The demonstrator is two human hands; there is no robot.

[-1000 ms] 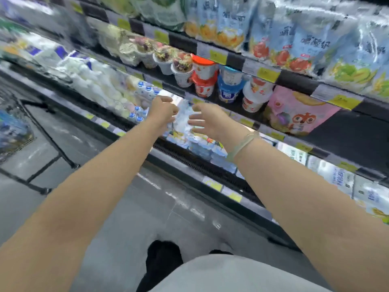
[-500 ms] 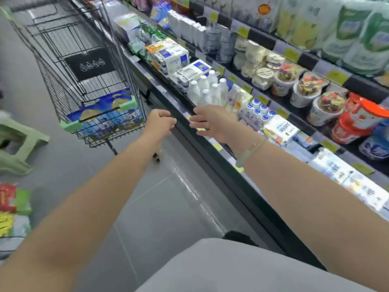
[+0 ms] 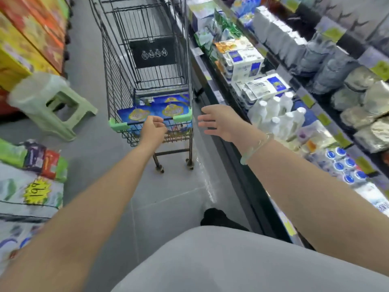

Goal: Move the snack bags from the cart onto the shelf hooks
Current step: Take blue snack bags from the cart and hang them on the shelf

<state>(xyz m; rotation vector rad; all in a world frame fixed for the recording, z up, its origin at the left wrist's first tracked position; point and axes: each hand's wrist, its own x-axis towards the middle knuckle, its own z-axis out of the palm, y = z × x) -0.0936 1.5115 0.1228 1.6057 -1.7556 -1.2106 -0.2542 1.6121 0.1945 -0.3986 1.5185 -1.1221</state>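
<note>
Change noted: a second ago both hands were up at the chiller shelf among the tubs. The view has since swung round to the aisle, and both arms now reach toward the cart. In my judgement one placement is done and the next pickup is starting.

Left side: one pale green stool (image 3: 48, 102) stands on the floor, well apart from the cart. Stacked packs (image 3: 33, 161) lie below it at the frame edge.

Centre: one wire cart (image 3: 147, 60) stands close against the chiller. The snack bags (image 3: 155, 112) lie flat in its near end, blue with yellow emblems. Two fronts show plainly and a third shows partly behind them. I cannot tell how many lie beneath.

The left hand (image 3: 154, 127) is at the cart's near rail, directly in front of the bags. Its fingers are loosely curled and hold nothing. Whether it touches the rail, I cannot tell.

The right hand (image 3: 219, 123) hangs just right of the cart, with its fingers straight and spread, also holding nothing. It has one bracelet (image 3: 255, 147) at the wrist.

Right side: the chiller shelf (image 3: 237, 157) carries cartons and white bottles (image 3: 273, 110). No hooks are in view, so the person must turn back to the hooks once a bag is lifted.
</note>
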